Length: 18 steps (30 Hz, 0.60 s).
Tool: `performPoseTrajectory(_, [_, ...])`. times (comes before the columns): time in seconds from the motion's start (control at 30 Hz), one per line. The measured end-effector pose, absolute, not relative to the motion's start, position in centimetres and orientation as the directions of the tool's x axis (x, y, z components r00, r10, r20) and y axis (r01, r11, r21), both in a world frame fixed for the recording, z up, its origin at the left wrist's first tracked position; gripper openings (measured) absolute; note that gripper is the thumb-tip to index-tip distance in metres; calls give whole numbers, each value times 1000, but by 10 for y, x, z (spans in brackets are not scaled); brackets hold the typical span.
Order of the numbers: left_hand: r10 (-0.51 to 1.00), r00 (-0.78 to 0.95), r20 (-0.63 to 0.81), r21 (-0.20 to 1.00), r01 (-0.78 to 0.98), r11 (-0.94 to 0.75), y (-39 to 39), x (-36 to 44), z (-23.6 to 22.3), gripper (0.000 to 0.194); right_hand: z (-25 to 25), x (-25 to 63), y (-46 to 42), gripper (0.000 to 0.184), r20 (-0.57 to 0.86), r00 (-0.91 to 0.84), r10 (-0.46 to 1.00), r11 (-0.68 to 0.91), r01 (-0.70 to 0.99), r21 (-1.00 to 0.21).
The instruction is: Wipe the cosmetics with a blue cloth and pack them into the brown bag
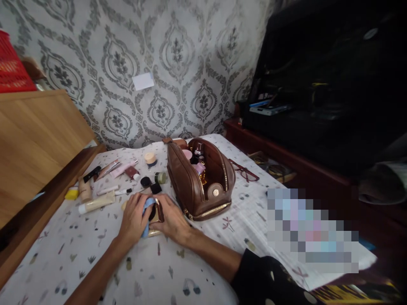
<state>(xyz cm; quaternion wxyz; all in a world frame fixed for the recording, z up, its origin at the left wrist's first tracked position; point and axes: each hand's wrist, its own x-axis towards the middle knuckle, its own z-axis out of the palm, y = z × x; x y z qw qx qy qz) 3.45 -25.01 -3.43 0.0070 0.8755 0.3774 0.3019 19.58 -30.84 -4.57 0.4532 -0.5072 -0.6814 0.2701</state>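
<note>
My left hand [135, 218] is closed on a light blue cloth [146, 226] and presses it against a gold-edged makeup compact [156, 217]. My right hand [174, 221] grips the compact from the right side, thumb toward me. A dark round area shows on the compact; the rest is covered by my fingers. Just to the right stands a brown leather makeup bag [178, 180], unzipped, with a pink-lidded jar [187, 154] and small bottles inside. Beyond my hands lie a black-lidded jar [145, 182], a green jar [160, 178] and a dark square item [155, 188].
Left of my hands lie a cream tube [97, 202], a beige bottle [85, 189], a yellow item [71, 193] and several slim tubes. A cream-lidded jar [150, 159] stands farther back. Glasses [244, 171] rest right of the bag. A wooden board [41, 135] bounds the left, a dark screen [318, 84] the right.
</note>
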Motion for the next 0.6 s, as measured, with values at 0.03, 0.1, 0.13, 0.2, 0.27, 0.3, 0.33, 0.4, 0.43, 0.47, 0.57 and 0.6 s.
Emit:
performPoseTrajectory(0.03, [673, 514, 531, 256, 660, -706, -249, 34, -33, 20, -45, 196, -310, 82, 359, -90, 929, 363, 420, -832])
performPoseTrajectory(0.1, [693, 476, 542, 299, 661, -688, -245, 33, -32, 22, -44, 196, -312, 87, 387, -120, 914, 403, 379, -833])
performPoseTrajectory(0.13, [703, 458, 545, 321, 660, -679, -244, 33, -32, 23, -43, 196, -313, 88, 398, -130, 908, 417, 365, -833])
performPoseTrajectory(0.2, [721, 430, 543, 361, 656, -663, -242, 33, -31, 24, -42, 197, -314, 86, 414, -147, 898, 439, 340, -832])
performPoseTrajectory(0.27, [739, 421, 525, 398, 646, -651, -241, 35, -31, 24, -43, 198, -314, 82, 427, -154, 891, 454, 326, -829])
performPoseTrajectory(0.3, [750, 420, 511, 417, 641, -644, -241, 36, -30, 25, -43, 198, -314, 81, 432, -149, 889, 457, 322, -829])
performPoseTrajectory(0.33, [762, 420, 492, 438, 638, -634, -241, 37, -30, 26, -45, 199, -313, 81, 436, -136, 890, 456, 319, -831])
performPoseTrajectory(0.4, [791, 406, 458, 481, 635, -605, -242, 39, -27, 27, -48, 199, -312, 84, 429, -87, 899, 435, 293, -852])
performPoseTrajectory(0.43, [803, 392, 448, 502, 633, -589, -242, 40, -26, 28, -50, 198, -311, 86, 414, -60, 908, 415, 267, -870])
performPoseTrajectory(0.47, [814, 372, 446, 526, 627, -575, -242, 41, -24, 29, -52, 197, -311, 89, 396, -36, 918, 393, 234, -889])
performPoseTrajectory(0.57, [835, 271, 479, 609, 583, -538, -241, 42, -19, 31, -53, 194, -308, 83, 358, 4, 934, 352, 176, -919])
performPoseTrajectory(0.6, [840, 230, 492, 637, 563, -527, -241, 43, -18, 30, -53, 194, -308, 74, 360, 7, 933, 352, 190, -917])
